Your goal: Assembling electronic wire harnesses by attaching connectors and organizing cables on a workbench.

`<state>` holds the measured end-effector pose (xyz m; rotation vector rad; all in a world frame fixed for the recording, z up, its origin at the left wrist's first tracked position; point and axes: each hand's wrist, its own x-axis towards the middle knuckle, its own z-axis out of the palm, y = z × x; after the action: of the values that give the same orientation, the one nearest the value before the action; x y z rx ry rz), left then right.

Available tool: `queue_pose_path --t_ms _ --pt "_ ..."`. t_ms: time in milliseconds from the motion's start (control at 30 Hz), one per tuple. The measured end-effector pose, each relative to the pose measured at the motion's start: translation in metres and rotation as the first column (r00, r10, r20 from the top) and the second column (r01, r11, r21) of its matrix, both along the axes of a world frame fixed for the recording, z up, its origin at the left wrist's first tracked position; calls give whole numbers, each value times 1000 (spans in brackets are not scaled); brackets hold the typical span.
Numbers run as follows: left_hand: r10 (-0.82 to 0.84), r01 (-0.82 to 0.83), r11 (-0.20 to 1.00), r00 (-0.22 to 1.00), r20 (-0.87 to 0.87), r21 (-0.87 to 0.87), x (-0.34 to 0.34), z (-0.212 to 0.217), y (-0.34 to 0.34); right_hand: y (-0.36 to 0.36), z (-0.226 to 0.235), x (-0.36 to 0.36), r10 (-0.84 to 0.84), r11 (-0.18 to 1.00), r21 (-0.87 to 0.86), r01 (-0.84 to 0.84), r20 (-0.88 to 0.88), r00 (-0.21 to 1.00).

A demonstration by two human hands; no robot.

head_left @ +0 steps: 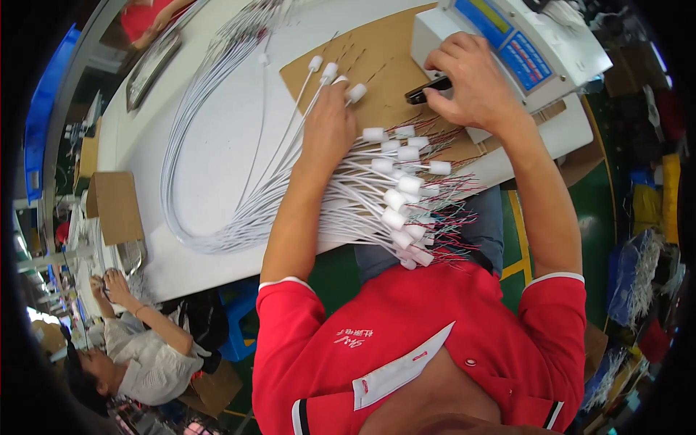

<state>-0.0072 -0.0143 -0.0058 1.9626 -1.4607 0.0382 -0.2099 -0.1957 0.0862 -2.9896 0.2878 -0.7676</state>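
Head view: left grip point(330, 122) pinches white cables point(291, 154) just below their caps point(330, 72); right grip point(470, 81) holds black object point(418, 96).

"How many white cylinders point(395, 199)?"
"More than a dozen, overlapping too much for an exact count."
"And the rest?"
"The person's two hands point(471, 83), one black tool point(418, 94), one white machine point(522, 54), one brown sheet point(391, 36), one table point(210, 159)."

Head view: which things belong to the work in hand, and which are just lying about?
Apparently in use:
- white cables with white cylinders, some at the left hand
- black tool in the right hand
- brown sheet beneath

Apparently just lying about:
- cardboard box
- blue stool
- blue-wrapped bundle
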Motion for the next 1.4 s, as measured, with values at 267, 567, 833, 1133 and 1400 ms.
queue_pose_path --t_ms 267,567,833,1133,1400 --pt "-96 113 948 993 74 -296 -37 26 4 4 6 -4 24 986 160 -47 144 989" --pt "-84 124 918 989 122 -377 -34 27 4 43 -3 -4 -145 461 885 -72 155 977" --pt "-66 122 903 987 146 -413 -38 30 3 51 -5 0 -217 245 952 -182 237 947" --pt "-32 86 923 989 146 -376 -38 30 9 55 -6 4 -262 196 962 -191 239 935" --pt "-93 125 962 986 140 -243 -35 18 -6 38 -20 9 -381 481 872 -89 299 875"
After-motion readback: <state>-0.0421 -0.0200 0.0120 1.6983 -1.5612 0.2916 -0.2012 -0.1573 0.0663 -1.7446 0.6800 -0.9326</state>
